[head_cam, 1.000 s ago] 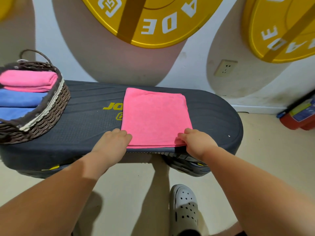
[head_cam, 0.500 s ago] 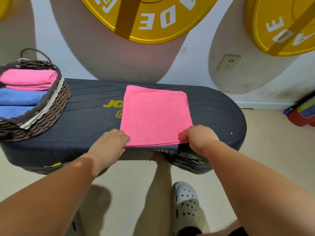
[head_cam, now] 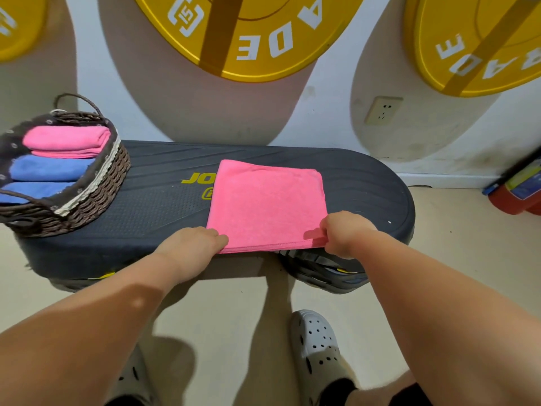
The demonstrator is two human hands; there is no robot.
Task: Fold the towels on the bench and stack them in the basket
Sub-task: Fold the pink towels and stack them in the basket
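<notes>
A pink towel [head_cam: 268, 203], folded into a rough square, lies flat on the middle of the dark bench [head_cam: 164, 206]. My left hand [head_cam: 191, 244] pinches its near left corner and my right hand [head_cam: 345, 231] pinches its near right corner, both at the bench's front edge. A brown wicker basket [head_cam: 96, 194] stands on the bench's left end. Inside it a folded pink towel [head_cam: 66, 139] rests on two folded blue towels [head_cam: 46, 169].
Yellow weight plates [head_cam: 248, 30] hang on the wall behind the bench, beside a wall socket [head_cam: 383, 109]. A red and blue object [head_cam: 518, 191] sits on the floor at the right. My feet in grey clogs [head_cam: 317, 350] stand close under the bench front.
My hands stay on the towel's near corners; the right hand has closed more tightly on its corner. The camera has shifted slightly, and the towel has barely moved.
</notes>
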